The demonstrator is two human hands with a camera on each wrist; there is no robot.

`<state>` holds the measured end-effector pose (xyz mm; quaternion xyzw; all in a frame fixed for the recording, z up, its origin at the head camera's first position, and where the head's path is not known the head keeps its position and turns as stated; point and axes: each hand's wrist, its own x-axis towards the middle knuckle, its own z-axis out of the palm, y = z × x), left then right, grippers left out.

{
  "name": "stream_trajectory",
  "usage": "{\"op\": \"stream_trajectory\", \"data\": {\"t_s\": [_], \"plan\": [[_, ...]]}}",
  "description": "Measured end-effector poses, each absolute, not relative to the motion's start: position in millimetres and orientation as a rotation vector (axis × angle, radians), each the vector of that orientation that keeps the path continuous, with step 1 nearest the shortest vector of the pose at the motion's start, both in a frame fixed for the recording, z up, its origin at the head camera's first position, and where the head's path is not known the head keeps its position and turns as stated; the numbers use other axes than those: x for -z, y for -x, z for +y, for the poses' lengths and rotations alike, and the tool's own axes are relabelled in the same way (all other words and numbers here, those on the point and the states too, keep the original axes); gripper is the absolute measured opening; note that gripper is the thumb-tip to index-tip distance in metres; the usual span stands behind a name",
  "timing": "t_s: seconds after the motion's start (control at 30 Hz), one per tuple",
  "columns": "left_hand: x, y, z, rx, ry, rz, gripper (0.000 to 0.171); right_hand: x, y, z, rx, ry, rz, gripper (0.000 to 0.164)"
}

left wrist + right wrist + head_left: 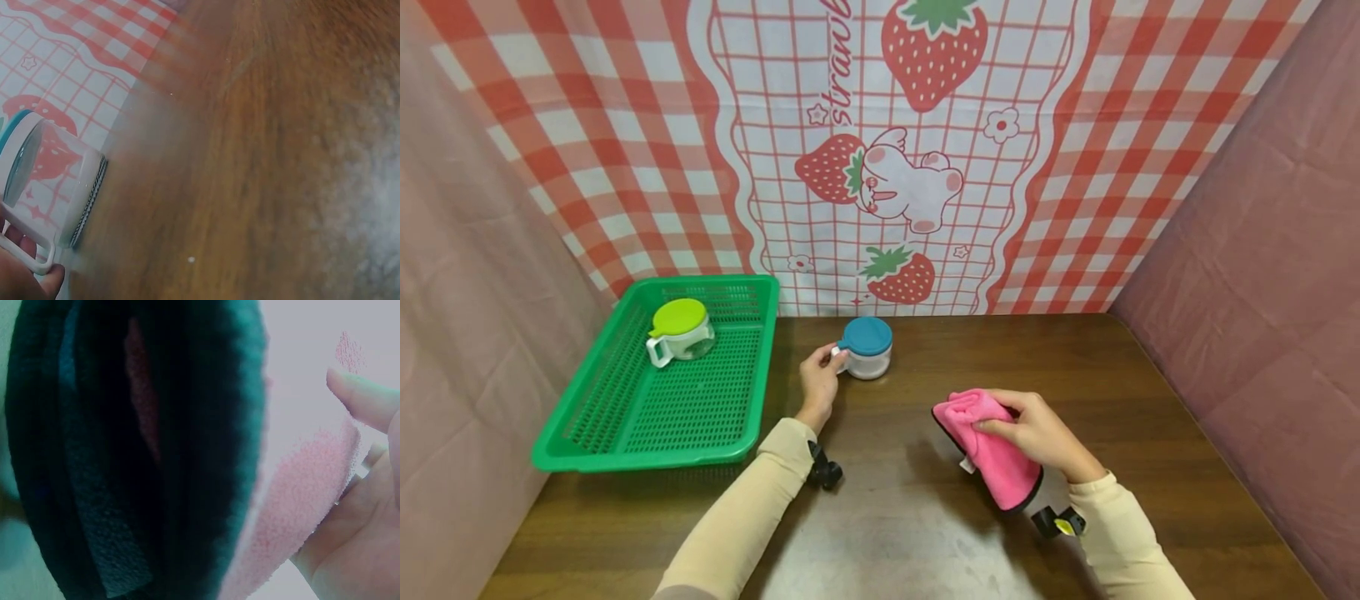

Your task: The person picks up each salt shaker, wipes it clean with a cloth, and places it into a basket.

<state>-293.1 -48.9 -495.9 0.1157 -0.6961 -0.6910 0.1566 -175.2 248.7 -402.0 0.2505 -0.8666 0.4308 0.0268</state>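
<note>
A small clear jar with a blue lid (867,336) and a white handle stands near the back edge of the table. My left hand (820,379) pinches that handle; the left wrist view shows fingers and thumb about the white handle (28,240), with the glass body (59,181) beyond. My right hand (1037,429) grips a folded pink cloth (992,450) with black edging, held above the table. Up close in the right wrist view, the cloth's dark edging (206,450) fills much of the picture, and the thumb (362,400) lies over the pink fabric.
At the left, a green plastic basket (647,461) holds a similar jar with a lime-green lid (679,317). The brown wooden table (880,533) runs up to a red-and-white checked strawberry backdrop (895,183). Pink curtains (1262,292) hang at the sides.
</note>
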Motion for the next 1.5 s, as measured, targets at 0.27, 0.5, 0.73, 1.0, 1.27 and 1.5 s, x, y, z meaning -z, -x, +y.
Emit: {"op": "stream_trajectory", "data": {"t_s": [0.27,0.5,0.73,1.0,1.27,1.5], "plan": [[495,293,-51,1.95,-0.323,-1.983,0.025,402,175,248,-1.325,-0.782,-2.672,0.034],[492,290,-51,1.911,-0.307,-2.009,0.024,404,177,246,-1.338,-0.811,-2.647,0.033],[491,291,-52,1.897,-0.3,-2.002,0.025,403,176,246,-1.349,-0.819,-2.64,0.032],[487,290,-54,1.919,-0.314,-2.021,0.026,404,176,246,-1.351,-0.814,-2.646,0.033],[486,288,-57,1.931,-0.314,-2.066,0.026,402,175,245,-1.358,-0.793,-2.663,0.033],[479,286,-59,1.909,-0.401,-2.085,0.024,402,174,245,-1.345,-0.767,-2.673,0.033]]}}
